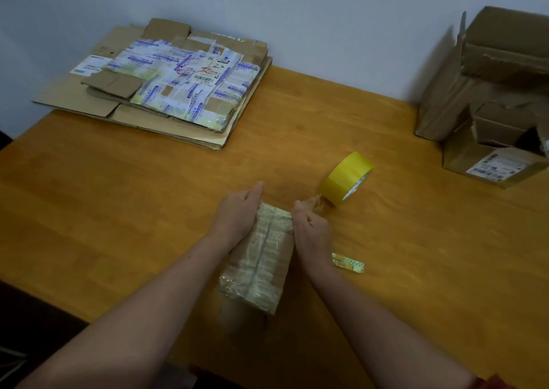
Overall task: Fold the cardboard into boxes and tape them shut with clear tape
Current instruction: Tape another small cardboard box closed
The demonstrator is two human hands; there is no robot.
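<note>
A small folded cardboard box (261, 258), wrapped in old tape, lies on the wooden table (118, 198) in front of me. My left hand (237, 213) presses flat against the box's far left side. My right hand (312, 228) sits at the box's far right corner with curled fingers pinching a strip of clear tape (315, 203). That strip runs to the yellow tape roll (346, 179), which stands on the table just beyond my right hand.
A stack of flattened cardboard (166, 91) with shipping labels lies at the back left. Several assembled boxes (490, 91) stand at the right edge. A small patterned utility knife (349, 262) lies right of my right wrist.
</note>
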